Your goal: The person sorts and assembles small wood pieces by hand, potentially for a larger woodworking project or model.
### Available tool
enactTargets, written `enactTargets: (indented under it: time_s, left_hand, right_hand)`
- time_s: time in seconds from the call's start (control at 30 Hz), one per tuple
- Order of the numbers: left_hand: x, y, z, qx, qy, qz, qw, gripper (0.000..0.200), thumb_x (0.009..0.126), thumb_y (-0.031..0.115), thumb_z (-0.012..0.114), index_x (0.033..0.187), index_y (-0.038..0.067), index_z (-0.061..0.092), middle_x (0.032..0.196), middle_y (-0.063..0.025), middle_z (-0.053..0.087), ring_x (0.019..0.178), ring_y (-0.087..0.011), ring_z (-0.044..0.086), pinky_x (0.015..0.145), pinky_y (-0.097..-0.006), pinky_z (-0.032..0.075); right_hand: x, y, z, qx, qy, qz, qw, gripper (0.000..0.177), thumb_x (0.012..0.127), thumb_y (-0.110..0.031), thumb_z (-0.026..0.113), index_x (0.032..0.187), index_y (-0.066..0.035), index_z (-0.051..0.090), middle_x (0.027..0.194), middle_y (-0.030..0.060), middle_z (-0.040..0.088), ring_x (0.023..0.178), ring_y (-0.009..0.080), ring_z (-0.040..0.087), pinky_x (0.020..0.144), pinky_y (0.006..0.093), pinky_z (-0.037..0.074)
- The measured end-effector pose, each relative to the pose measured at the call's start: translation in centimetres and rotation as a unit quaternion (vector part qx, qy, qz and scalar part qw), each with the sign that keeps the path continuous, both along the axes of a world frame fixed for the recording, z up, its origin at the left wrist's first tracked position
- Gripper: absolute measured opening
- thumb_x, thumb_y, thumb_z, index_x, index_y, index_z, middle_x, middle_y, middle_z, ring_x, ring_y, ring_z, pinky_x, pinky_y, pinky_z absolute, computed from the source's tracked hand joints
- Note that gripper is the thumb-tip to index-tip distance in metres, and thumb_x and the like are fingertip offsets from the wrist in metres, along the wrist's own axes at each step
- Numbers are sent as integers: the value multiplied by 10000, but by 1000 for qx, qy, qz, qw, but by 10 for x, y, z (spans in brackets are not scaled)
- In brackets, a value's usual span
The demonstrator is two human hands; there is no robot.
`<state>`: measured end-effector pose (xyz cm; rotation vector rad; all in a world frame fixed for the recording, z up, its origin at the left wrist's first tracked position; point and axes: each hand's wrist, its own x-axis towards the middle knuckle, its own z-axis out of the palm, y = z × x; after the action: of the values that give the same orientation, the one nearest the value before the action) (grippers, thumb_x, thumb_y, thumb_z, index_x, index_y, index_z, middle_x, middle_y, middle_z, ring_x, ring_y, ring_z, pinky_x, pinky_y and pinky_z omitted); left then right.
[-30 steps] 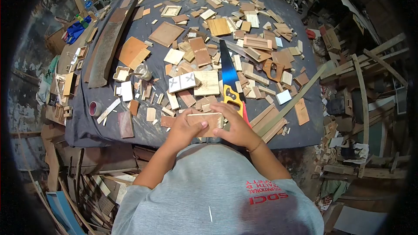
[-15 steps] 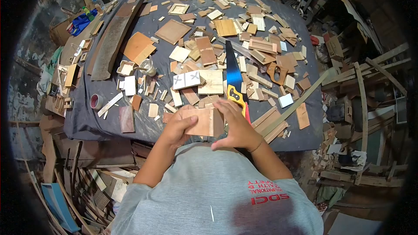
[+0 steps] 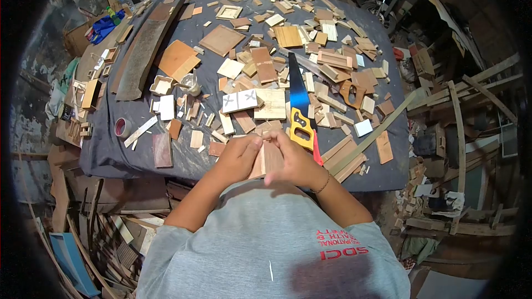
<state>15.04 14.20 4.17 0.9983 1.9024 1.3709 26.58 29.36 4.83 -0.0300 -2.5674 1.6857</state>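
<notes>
Close to my body, at the table's near edge, I hold a box-shaped piece of light wood (image 3: 271, 158) between both hands. My left hand (image 3: 237, 159) is closed around its left side, with the thumb near the top edge. My right hand (image 3: 299, 160) grips the right side, fingers at the top and thumb low on the near side. The far side of the piece is hidden. Just beyond my right hand lies a handsaw with a yellow handle (image 3: 301, 131) and dark blue blade. A white block with X marks (image 3: 239, 101) lies beyond my left hand.
Scattered wood offcuts cover much of the dark tablecloth (image 3: 133, 158). A second saw with a wooden handle (image 3: 352, 93) lies to the right. A jar (image 3: 190, 84) and a tape roll (image 3: 122, 127) stand on the left. A long strip (image 3: 371, 137) crosses the right edge.
The wooden piece has been turned, so its broad face now points left and its edge and right side face me. My right hand has closed in on it.
</notes>
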Motion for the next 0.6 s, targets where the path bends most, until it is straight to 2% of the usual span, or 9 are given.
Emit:
enactTargets:
  time_s: [0.03, 0.07, 0.13, 0.17, 0.23, 0.3, 0.37, 0.43, 0.6]
  left_hand:
    - [1, 2, 1, 0, -2, 0, 1000, 326, 956, 246, 429, 845, -33, 557, 697, -126, 545, 672, -204, 514, 639, -357, 419]
    - [3, 5, 1, 0, 3, -6, 1000, 379, 964, 271, 415, 805, -38, 565, 673, -152, 558, 636, -239, 526, 618, -375, 421]
    - [6, 7, -2, 1, 4, -10, 1000, 434, 972, 297, 400, 764, -42, 573, 649, -178, 572, 600, -275, 537, 598, -392, 422]
    - [7, 7, -8, -9, 74, -6, 997, 457, 972, 307, 392, 749, -45, 579, 658, -207, 578, 597, -319, 548, 584, -410, 422]
    - [6, 8, -14, -12, 154, -7, 988, 493, 974, 326, 370, 746, -50, 591, 701, -260, 580, 637, -407, 571, 563, -441, 419]
    - [6, 8, -16, -6, 145, -1, 989, 496, 976, 328, 367, 737, -47, 587, 686, -253, 578, 621, -398, 570, 554, -435, 418]
    - [6, 8, -16, 1, 137, 4, 991, 499, 978, 329, 365, 728, -44, 583, 671, -245, 576, 605, -390, 570, 545, -429, 416]
    - [10, 9, -13, 77, 121, 36, 989, 464, 959, 304, 402, 648, 3, 569, 635, -227, 559, 593, -417, 557, 527, -468, 406]
    - [6, 7, 2, 135, 117, 38, 983, 482, 970, 317, 388, 628, 8, 531, 585, -195, 516, 540, -395, 524, 497, -431, 388]
  right_hand:
    - [-3, -2, -3, -47, 45, -9, 998, 646, 797, -490, 684, 1141, 5, 450, 1001, 188, 592, 922, 331, 611, 782, 381, 473]
    - [-6, -3, -5, -47, 42, -8, 998, 646, 797, -490, 684, 1141, 5, 450, 1001, 188, 592, 922, 331, 611, 782, 381, 473]
    - [-12, -5, -8, -79, 16, -42, 996, 489, 926, -442, 531, 1094, 11, 455, 910, 189, 601, 869, 318, 622, 729, 362, 472]
    - [-14, -8, -7, -41, 20, -59, 997, 401, 988, -373, 424, 1090, 13, 463, 855, 202, 602, 839, 327, 629, 704, 354, 471]
    - [-17, -15, -9, -40, 57, -82, 994, 397, 985, -371, 432, 1092, 9, 474, 850, 204, 604, 825, 333, 633, 702, 355, 473]
    - [-18, -17, -9, -40, 96, -105, 989, 392, 983, -369, 439, 1095, 4, 484, 845, 207, 606, 811, 338, 636, 700, 355, 474]
    - [-18, -15, -5, -43, 64, -83, 994, 477, 1001, -412, 356, 1125, 21, 511, 970, 126, 565, 849, 187, 563, 768, 283, 437]
    - [-15, -18, 2, -46, 64, -90, 993, 443, 1002, -377, 367, 1118, 23, 519, 973, 127, 571, 843, 186, 566, 765, 284, 439]
    - [-18, -20, 13, -44, 127, -94, 987, 332, 1000, -282, 404, 1073, 17, 527, 918, 102, 578, 803, 156, 552, 737, 270, 437]
